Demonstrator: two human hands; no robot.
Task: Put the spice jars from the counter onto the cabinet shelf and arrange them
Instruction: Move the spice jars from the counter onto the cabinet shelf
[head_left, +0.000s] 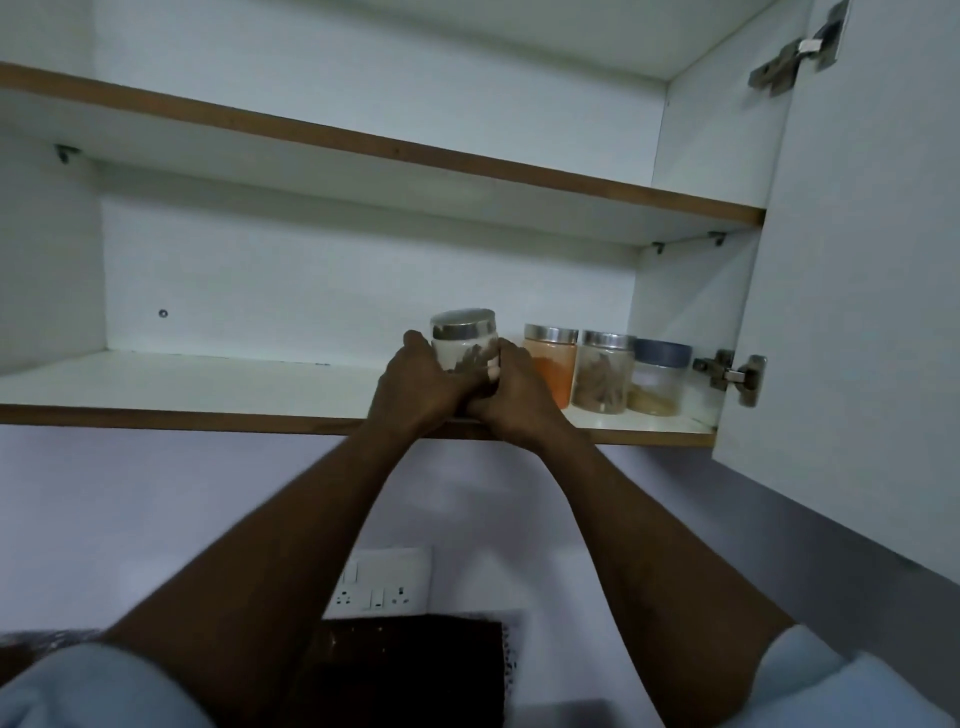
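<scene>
- Hands together at the front edge of the lower shelf (208, 382), both on one spice jar (464, 345).
- Left hand (415, 387) curled round the jar's left side, thumb up near the lid; right hand (511, 402) curled round its right side, fingertips pressed pale against the glass.
- Held jar tilted, with the top of its silver lid (465, 321) showing and brown powder sloped inside; base hidden behind the hands, so impossible to tell whether resting on the shelf or lifted off it.
- Just to the right, three more jars upright in a close row on the same shelf: orange-powder jar (551, 366), partly behind the right hand; jar of brown sticks (605, 374), silver-lidded like the orange one; blue-lidded jar (661, 379) with a low layer of pale yellowish contents, nearest the cabinet's right wall.
- Upper shelf (363, 171) above, white with a brown front edge, same as the lower one.
- Cabinet door (857, 286) swung open on the right, carried by a lower hinge (733, 375) beside the blue-lidded jar and an upper hinge (795, 57) near the top.
- White switch-and-socket plate (385, 582) on the wall below the cabinet, between the two forearms, above a dark blurred surface (405, 670).
- Light blue sleeves (104, 686) at both bottom corners.
</scene>
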